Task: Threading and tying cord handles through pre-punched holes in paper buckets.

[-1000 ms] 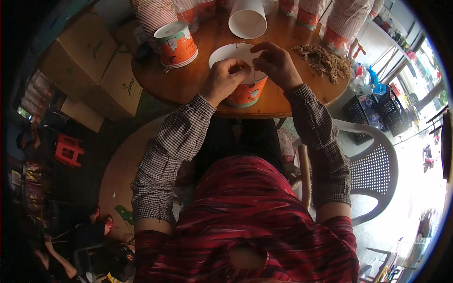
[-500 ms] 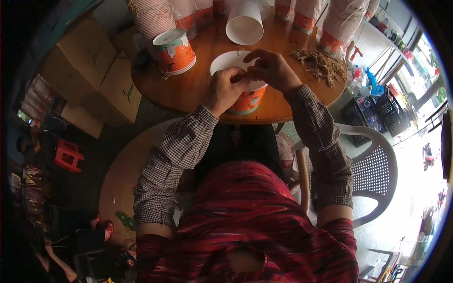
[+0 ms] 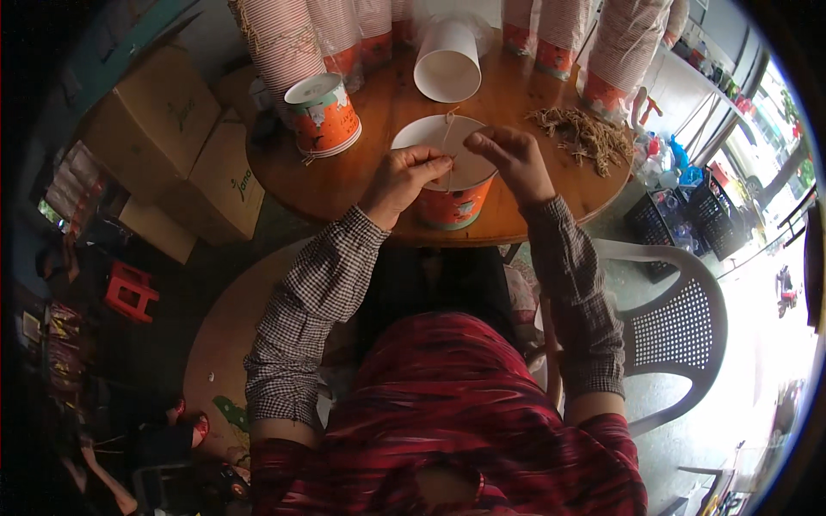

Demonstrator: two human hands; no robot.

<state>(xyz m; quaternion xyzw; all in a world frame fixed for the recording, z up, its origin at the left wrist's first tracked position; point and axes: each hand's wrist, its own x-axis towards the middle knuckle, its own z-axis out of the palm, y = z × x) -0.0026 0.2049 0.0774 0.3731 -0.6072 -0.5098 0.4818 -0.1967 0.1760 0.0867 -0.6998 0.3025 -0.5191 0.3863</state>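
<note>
An orange paper bucket (image 3: 453, 209) with a white inside stands upright near the table's front edge, its open mouth up. A thin twine cord (image 3: 447, 131) runs from its far rim across the mouth toward the near rim. My left hand (image 3: 403, 179) is closed in a pinch on this cord above the near left part of the mouth. Over the right side of the mouth, my right hand (image 3: 516, 163) has thumb and forefinger pressed together. Whatever its fingertips hold, if anything, is too small to make out.
On the round wooden table (image 3: 370, 193) lie a bundle of twine (image 3: 594, 142) at right and a tipped white bucket (image 3: 449, 73) behind. An upside-down orange bucket (image 3: 327, 125) stands at left. Wrapped bucket stacks (image 3: 621, 52) line the back. A plastic chair (image 3: 675, 327) is at right.
My right hand has drawn away from the left and moved right, so the cord across the mouth now shows. My left hand stays pinched by the rim. The whole view has shifted slightly.
</note>
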